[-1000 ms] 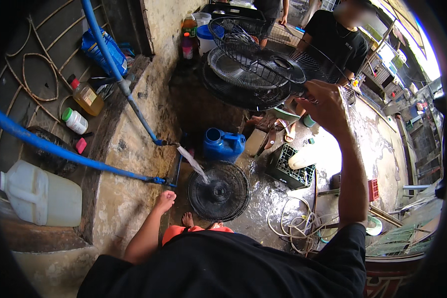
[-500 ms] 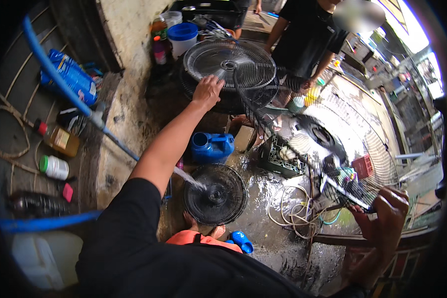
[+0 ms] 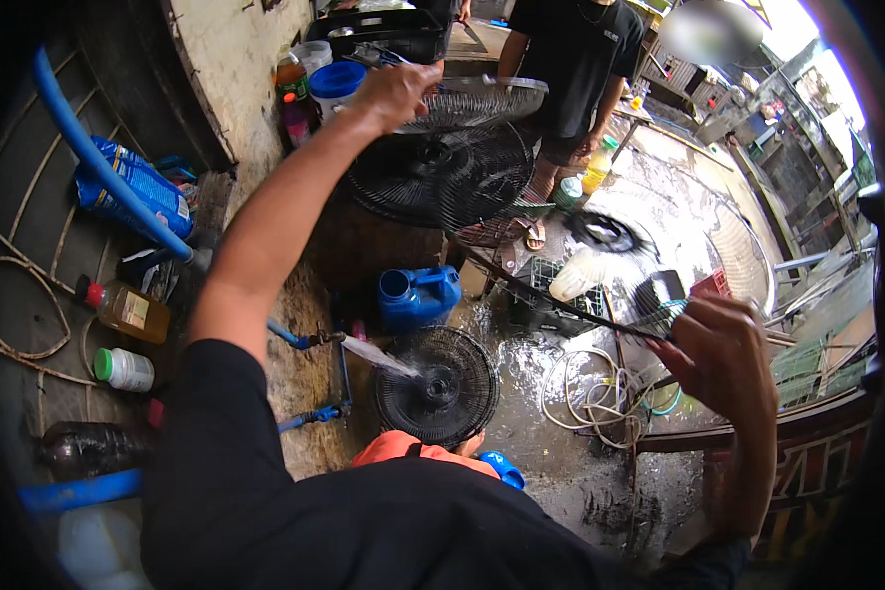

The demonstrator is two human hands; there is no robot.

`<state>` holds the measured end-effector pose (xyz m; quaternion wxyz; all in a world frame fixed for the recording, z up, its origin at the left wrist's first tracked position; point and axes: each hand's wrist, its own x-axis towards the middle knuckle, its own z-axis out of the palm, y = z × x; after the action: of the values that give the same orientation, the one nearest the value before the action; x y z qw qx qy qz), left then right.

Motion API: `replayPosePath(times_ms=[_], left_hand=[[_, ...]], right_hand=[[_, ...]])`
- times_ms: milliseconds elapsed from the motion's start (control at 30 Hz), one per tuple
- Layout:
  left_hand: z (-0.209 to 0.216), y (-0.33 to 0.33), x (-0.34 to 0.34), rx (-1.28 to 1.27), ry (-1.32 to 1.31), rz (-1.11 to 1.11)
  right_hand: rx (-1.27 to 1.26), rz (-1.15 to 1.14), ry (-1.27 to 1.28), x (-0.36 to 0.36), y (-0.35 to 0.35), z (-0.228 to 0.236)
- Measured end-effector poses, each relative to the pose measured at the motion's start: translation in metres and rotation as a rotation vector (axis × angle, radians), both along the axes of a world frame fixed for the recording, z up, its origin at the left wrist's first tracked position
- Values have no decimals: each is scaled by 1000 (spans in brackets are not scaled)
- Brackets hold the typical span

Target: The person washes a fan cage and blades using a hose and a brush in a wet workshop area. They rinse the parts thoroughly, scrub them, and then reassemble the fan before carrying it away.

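Observation:
My left hand [image 3: 395,96] is closed on the near-left rim of a round fan grille [image 3: 482,106], which is tilted up off the stack. Beneath it lies another black fan grille [image 3: 433,182]. On the right, my right hand [image 3: 723,344] grips the rim of a large black wire fan grille [image 3: 560,303]. This one is held up at a slant, and its dark hub [image 3: 605,233] is blurred by motion. Water runs from a tap [image 3: 326,339] onto a smaller black grille [image 3: 438,379] on the wet floor in front of me.
A blue jug [image 3: 418,298] stands behind the smaller grille. Farther right are a dark crate [image 3: 551,313] and a coiled pale hose [image 3: 590,403]. Bottles, including an amber one [image 3: 133,307], line the left ledge. A person in black [image 3: 570,69] stands beyond the stack.
My left hand has moved up and left and now lifts the top grille off the stack. My right hand has come left and up, turning its grille closer to edge-on.

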<state>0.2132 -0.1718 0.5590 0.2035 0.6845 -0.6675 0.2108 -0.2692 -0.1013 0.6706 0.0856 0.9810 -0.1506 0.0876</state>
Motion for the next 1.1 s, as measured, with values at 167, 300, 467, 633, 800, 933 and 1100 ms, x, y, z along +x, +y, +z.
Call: replayPosePath(times_ms=[167, 300, 467, 633, 800, 933, 1100], left_hand=[[82, 36, -23, -136, -41, -16], [127, 56, -60, -60, -80, 51], [127, 80, -113, -101, -59, 68], [100, 90, -146, -126, -260, 97], [62, 84, -195, -104, -236, 18], [44, 55, -228, -185, -215, -317], [-9, -12, -270, -107, -153, -589]], right_hand=[[-2, 308, -93, 55, -89, -77], [-145, 510, -341, 159, -174, -175], [-227, 338, -442, 239, -222, -280], [-34, 155, -468, 221, -226, -324], [963, -204, -1205, 118, -180, -309], [1560, -231, -1363, -10, -165, -267], [1828, -187, -1481, -112, -142, -221]])
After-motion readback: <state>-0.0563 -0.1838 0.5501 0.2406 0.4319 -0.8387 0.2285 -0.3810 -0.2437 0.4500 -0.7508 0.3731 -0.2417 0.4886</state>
